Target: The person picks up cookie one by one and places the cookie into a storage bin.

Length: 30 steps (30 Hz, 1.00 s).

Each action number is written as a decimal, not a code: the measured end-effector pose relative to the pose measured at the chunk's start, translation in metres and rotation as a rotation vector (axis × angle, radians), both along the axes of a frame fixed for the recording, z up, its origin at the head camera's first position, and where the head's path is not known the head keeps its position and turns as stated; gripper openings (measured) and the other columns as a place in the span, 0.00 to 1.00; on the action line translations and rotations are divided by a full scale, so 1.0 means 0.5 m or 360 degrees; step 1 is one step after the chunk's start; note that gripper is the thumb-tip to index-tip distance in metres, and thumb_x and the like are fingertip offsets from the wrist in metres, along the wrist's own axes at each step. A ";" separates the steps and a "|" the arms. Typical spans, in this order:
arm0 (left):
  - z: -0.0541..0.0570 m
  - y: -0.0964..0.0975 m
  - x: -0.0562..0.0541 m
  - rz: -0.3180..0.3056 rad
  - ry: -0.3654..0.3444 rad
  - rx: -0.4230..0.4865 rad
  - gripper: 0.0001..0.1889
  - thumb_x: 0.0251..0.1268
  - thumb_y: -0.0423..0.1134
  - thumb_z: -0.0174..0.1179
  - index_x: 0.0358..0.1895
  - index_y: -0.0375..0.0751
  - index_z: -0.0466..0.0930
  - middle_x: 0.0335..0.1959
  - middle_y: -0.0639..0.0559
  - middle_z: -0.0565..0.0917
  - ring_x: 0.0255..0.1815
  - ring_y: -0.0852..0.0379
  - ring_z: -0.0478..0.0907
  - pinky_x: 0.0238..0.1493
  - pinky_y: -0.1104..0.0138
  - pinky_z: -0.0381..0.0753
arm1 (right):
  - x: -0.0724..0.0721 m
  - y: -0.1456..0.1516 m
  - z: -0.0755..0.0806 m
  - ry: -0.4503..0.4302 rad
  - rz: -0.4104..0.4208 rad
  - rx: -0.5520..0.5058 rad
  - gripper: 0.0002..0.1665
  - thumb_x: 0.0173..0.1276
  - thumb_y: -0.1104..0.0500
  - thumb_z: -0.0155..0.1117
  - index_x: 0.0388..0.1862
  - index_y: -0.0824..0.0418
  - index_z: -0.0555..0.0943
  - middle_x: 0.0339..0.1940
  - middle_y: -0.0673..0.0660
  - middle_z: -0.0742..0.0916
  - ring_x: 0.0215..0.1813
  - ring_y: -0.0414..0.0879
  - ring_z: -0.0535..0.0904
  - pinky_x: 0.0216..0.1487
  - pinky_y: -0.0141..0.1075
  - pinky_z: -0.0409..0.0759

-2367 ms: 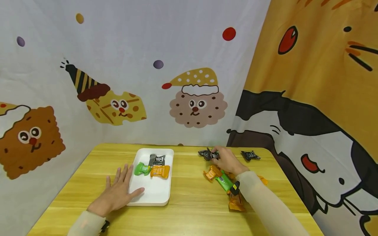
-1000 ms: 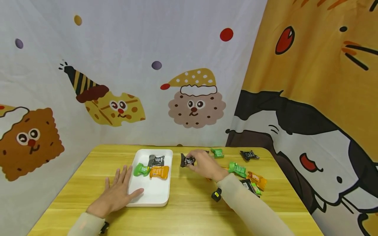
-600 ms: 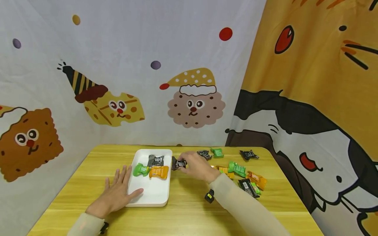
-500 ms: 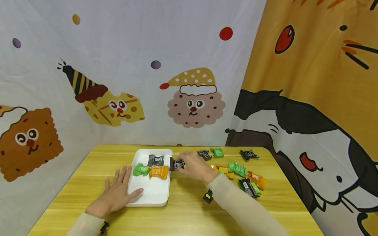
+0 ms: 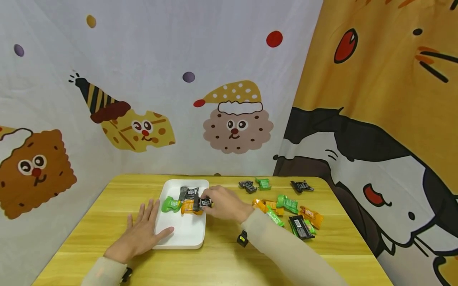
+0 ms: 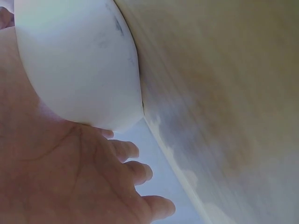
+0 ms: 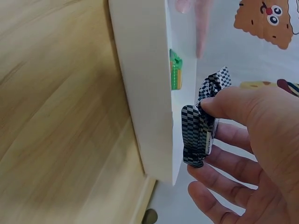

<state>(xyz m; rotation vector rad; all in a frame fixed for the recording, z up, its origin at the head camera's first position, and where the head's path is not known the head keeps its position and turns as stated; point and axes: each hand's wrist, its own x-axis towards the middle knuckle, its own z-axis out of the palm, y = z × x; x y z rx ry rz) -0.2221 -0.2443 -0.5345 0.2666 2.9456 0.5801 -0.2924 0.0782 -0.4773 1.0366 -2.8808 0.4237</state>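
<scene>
My right hand (image 5: 225, 203) pinches a black-wrapped candy (image 7: 201, 123) between thumb and fingers, over the right rim of a white tray (image 5: 182, 234). In the right wrist view the wrapper has a checked pattern. Inside the tray lie a green candy (image 5: 171, 204), an orange candy (image 5: 187, 207) and another black candy (image 5: 188, 193). The held candy partly covers the orange one in the head view. My left hand (image 5: 137, 234), fingers straight and spread, rests against the tray's left side, thumb over its rim. The left wrist view shows the palm (image 6: 60, 168) beside the tray's white wall (image 6: 84, 65).
Several wrapped candies lie loose on the right of the wooden table (image 5: 229, 258), among them a green candy (image 5: 287, 203), an orange candy (image 5: 311, 217) and a black candy (image 5: 301, 227). A cartoon-printed cloth (image 5: 150, 47) hangs behind the table.
My right hand took a black candy from the loose group at the back right and carried it left, from the table to above the tray. My left hand stayed at the tray's side.
</scene>
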 end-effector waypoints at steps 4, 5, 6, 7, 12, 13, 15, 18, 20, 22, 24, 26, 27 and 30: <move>0.000 0.001 0.000 0.0001 -0.0015 -0.0012 0.66 0.81 0.78 0.60 0.98 0.34 0.38 0.98 0.25 0.39 0.97 0.15 0.36 0.86 0.10 0.33 | 0.000 -0.019 0.003 0.0046 0.0039 0.0031 0.21 0.81 0.47 0.81 0.66 0.53 0.92 0.62 0.51 0.96 0.60 0.46 0.93 0.57 0.34 0.94; -0.001 0.002 0.000 0.0001 -0.0012 -0.0014 0.66 0.81 0.79 0.60 0.98 0.34 0.38 0.98 0.25 0.39 0.97 0.15 0.36 0.86 0.10 0.34 | 0.000 -0.025 0.004 0.0059 0.0050 0.0038 0.21 0.81 0.47 0.81 0.66 0.53 0.92 0.62 0.51 0.97 0.59 0.45 0.93 0.56 0.33 0.93; -0.002 0.002 0.001 0.0001 -0.0011 -0.0017 0.66 0.81 0.79 0.59 0.98 0.34 0.38 0.98 0.25 0.39 0.97 0.15 0.36 0.86 0.10 0.34 | 0.000 -0.031 0.004 0.0069 0.0057 0.0052 0.21 0.81 0.47 0.81 0.66 0.52 0.92 0.61 0.50 0.97 0.58 0.44 0.93 0.56 0.32 0.93; -0.002 0.002 0.001 0.0001 -0.0008 -0.0018 0.66 0.81 0.79 0.60 0.98 0.34 0.38 0.98 0.25 0.40 0.97 0.15 0.37 0.86 0.10 0.34 | 0.000 -0.038 0.006 0.0076 0.0067 0.0061 0.21 0.81 0.47 0.81 0.66 0.52 0.92 0.61 0.50 0.97 0.57 0.43 0.93 0.55 0.31 0.92; -0.003 0.002 0.003 0.0000 -0.0021 -0.0009 0.66 0.82 0.78 0.59 0.98 0.34 0.37 0.98 0.25 0.39 0.97 0.15 0.36 0.86 0.10 0.34 | 0.002 -0.069 0.009 0.0080 0.0120 0.0111 0.21 0.81 0.46 0.81 0.66 0.52 0.92 0.62 0.49 0.97 0.50 0.37 0.91 0.52 0.27 0.91; -0.002 0.002 0.002 0.0000 -0.0029 -0.0003 0.66 0.82 0.78 0.59 0.98 0.34 0.37 0.98 0.25 0.39 0.97 0.15 0.35 0.86 0.10 0.33 | 0.002 -0.074 0.009 0.0074 0.0134 0.0107 0.21 0.81 0.47 0.80 0.66 0.53 0.92 0.62 0.50 0.98 0.49 0.36 0.91 0.51 0.27 0.90; -0.002 0.002 0.002 -0.0001 -0.0044 0.0009 0.66 0.82 0.78 0.59 0.98 0.34 0.36 0.98 0.25 0.38 0.97 0.15 0.34 0.85 0.10 0.32 | 0.002 -0.084 0.008 0.0057 0.0152 0.0103 0.21 0.81 0.47 0.81 0.66 0.53 0.93 0.62 0.50 0.98 0.49 0.36 0.90 0.52 0.26 0.90; -0.002 0.002 0.002 -0.0006 -0.0046 0.0015 0.66 0.82 0.78 0.59 0.98 0.34 0.36 0.98 0.25 0.38 0.97 0.15 0.34 0.85 0.10 0.32 | 0.001 -0.099 0.010 0.0016 0.0162 0.0100 0.20 0.80 0.48 0.81 0.65 0.54 0.93 0.61 0.49 0.98 0.48 0.35 0.89 0.51 0.25 0.88; -0.002 0.001 0.002 -0.0007 -0.0042 0.0014 0.66 0.82 0.78 0.59 0.98 0.34 0.36 0.98 0.25 0.38 0.97 0.15 0.34 0.85 0.10 0.32 | 0.001 -0.110 0.013 -0.0007 0.0163 0.0104 0.20 0.80 0.48 0.82 0.64 0.54 0.93 0.60 0.49 0.98 0.47 0.34 0.87 0.48 0.25 0.86; -0.002 0.000 0.002 -0.0008 -0.0035 0.0008 0.66 0.82 0.78 0.59 0.98 0.34 0.36 0.98 0.25 0.38 0.97 0.14 0.35 0.85 0.09 0.33 | 0.000 -0.120 0.016 -0.0025 0.0159 0.0112 0.19 0.80 0.48 0.82 0.63 0.54 0.93 0.57 0.48 0.98 0.44 0.34 0.85 0.44 0.25 0.84; -0.002 -0.001 0.001 -0.0008 -0.0032 0.0004 0.66 0.82 0.78 0.59 0.98 0.34 0.36 0.98 0.25 0.38 0.97 0.14 0.35 0.85 0.09 0.34 | -0.001 -0.131 0.018 -0.0041 0.0158 0.0114 0.18 0.81 0.48 0.81 0.62 0.54 0.93 0.56 0.48 0.97 0.42 0.33 0.83 0.42 0.25 0.83; -0.002 -0.002 0.000 -0.0008 -0.0030 0.0000 0.66 0.82 0.78 0.59 0.98 0.34 0.36 0.98 0.25 0.39 0.97 0.14 0.35 0.84 0.09 0.34 | -0.002 -0.141 0.018 -0.0061 0.0155 0.0120 0.18 0.81 0.48 0.81 0.62 0.53 0.94 0.55 0.48 0.97 0.41 0.33 0.83 0.42 0.25 0.83; -0.002 -0.002 0.000 -0.0009 -0.0030 -0.0004 0.66 0.82 0.78 0.59 0.98 0.34 0.36 0.98 0.25 0.39 0.97 0.14 0.35 0.84 0.08 0.35 | -0.003 -0.147 0.017 -0.0064 0.0157 0.0129 0.18 0.81 0.48 0.81 0.62 0.53 0.94 0.55 0.47 0.97 0.42 0.33 0.83 0.42 0.25 0.83; -0.001 -0.002 -0.002 -0.0014 -0.0029 -0.0020 0.66 0.82 0.79 0.58 0.98 0.35 0.36 0.98 0.25 0.39 0.97 0.14 0.35 0.84 0.08 0.35 | -0.004 -0.163 0.014 -0.0075 0.0168 0.0156 0.18 0.81 0.48 0.80 0.63 0.54 0.94 0.56 0.48 0.97 0.43 0.33 0.84 0.43 0.24 0.84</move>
